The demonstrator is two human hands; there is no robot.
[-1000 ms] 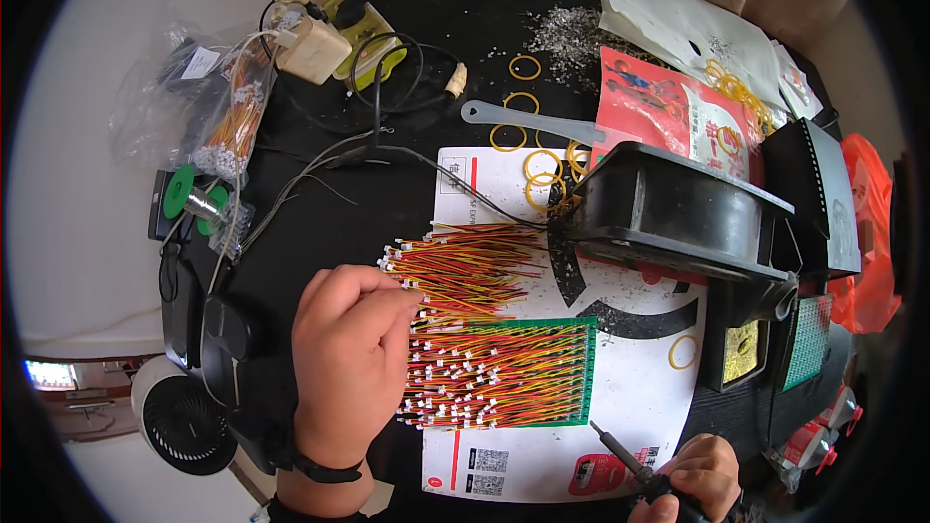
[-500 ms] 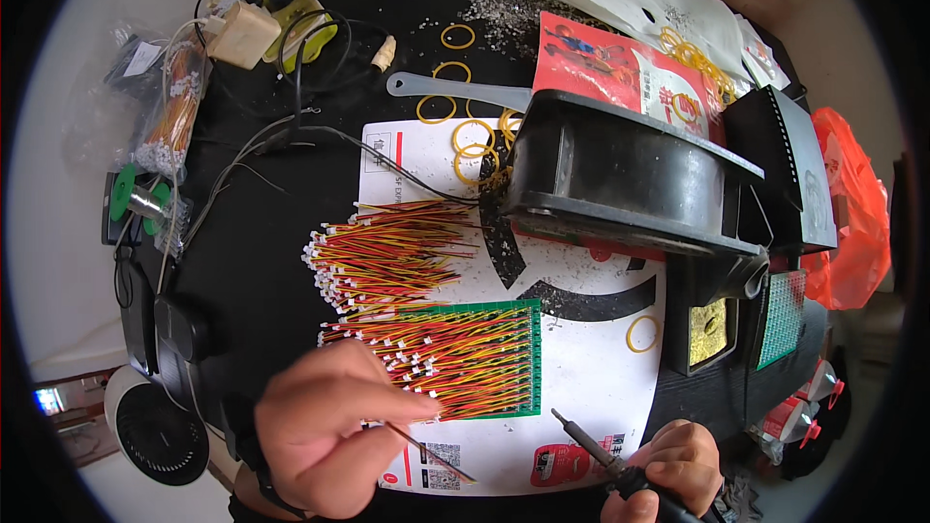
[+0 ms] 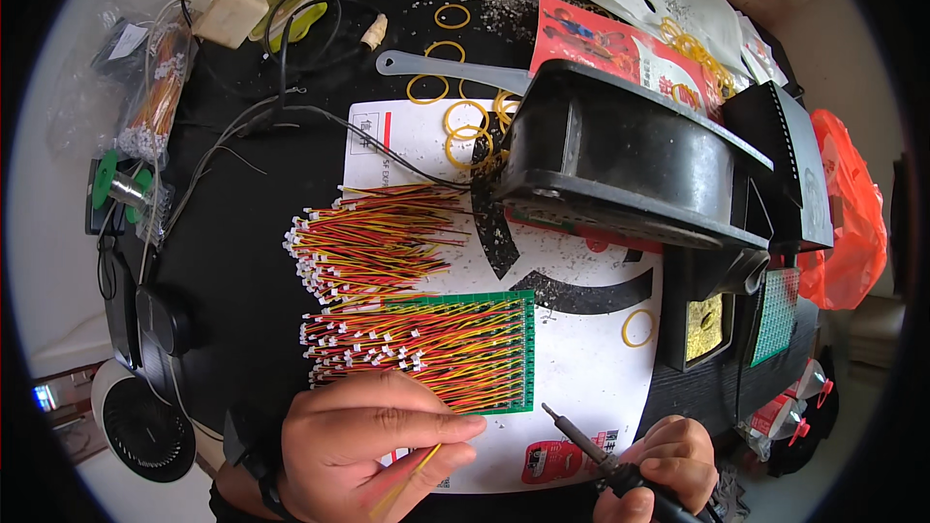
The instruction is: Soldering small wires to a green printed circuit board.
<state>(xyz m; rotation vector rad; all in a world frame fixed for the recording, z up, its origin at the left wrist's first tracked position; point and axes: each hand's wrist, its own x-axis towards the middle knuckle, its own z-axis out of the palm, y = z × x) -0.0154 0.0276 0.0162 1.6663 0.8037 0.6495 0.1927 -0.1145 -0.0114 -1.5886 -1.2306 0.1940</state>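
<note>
A: Hands, quick. What's each one got?

B: Left hand [image 3: 373,441] is pinched shut on a thin wire lead [image 3: 407,480], yellow-red, long axis running from 1 o'clock down to 7 o'clock out of the fingertips. Right hand [image 3: 668,465] is wrapped closed round a soldering iron [image 3: 591,447], tip pointing to 10 o'clock.

A: Where's the board from the grip?

B: Green circuit board [image 3: 480,349] sits at 12 to 1 o'clock of the left hand, its near edge almost touching the knuckles. The rows of soldered wires on it run 3 to 9 o'clock, white plugs at the 9 o'clock end. Iron tip is just off the board's lower right corner, at about 5 o'clock from it. Left hand is nearer the board; right is close too, apart from it.

A: Loose stock?

B: Bundle of wire leads [image 3: 373,237] at 11 o'clock of the board, lying 3 to 9 o'clock as well.

A: Surface, surroundings?

B: White printed sheet [image 3: 581,368] on a black tabletop [image 3: 242,261]. Black fan housing [image 3: 630,160] at 1 o'clock, yellow rubber bands [image 3: 463,121] at 12, solder spool [image 3: 121,189] at 9, orange bag [image 3: 848,223] far at 3. Crowded.
</note>
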